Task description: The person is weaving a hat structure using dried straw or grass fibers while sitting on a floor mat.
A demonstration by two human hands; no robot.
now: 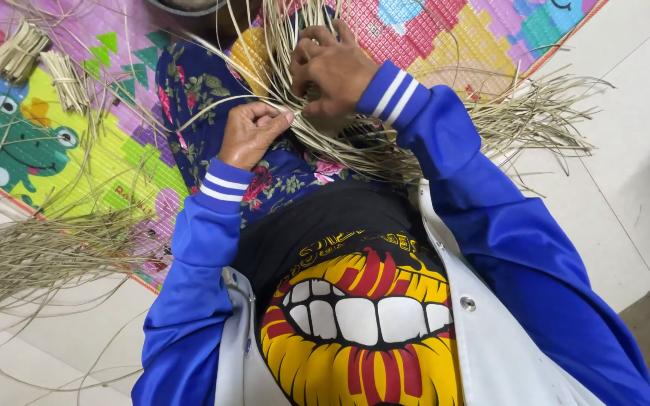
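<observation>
Both hands are working low over the lap, right in the thick of the pale dried straw strands [355, 143] that are fanning out across the floral blue fabric [197, 98] on the person's legs. The left hand [252, 134] is curling closed, fingers folded in and pinching a few strands against the thumb, knuckles facing the camera. The right hand [332, 64] is sitting just above it, fingers bent and clamping down on the gathered middle of the bunch, where the strands are crossing and spreading upward and out to the right. The two hands are nearly touching, with the straw running between them. Loose ends are trailing off onto the colourful play mat [47, 150] underneath, and a big loose heap of straw [31, 256] is lying at the mat's edge on the pale floor to the left. Up in the far left corner, two small tied bundles [39, 64] are resting on the mat, well apart from the hands.
</observation>
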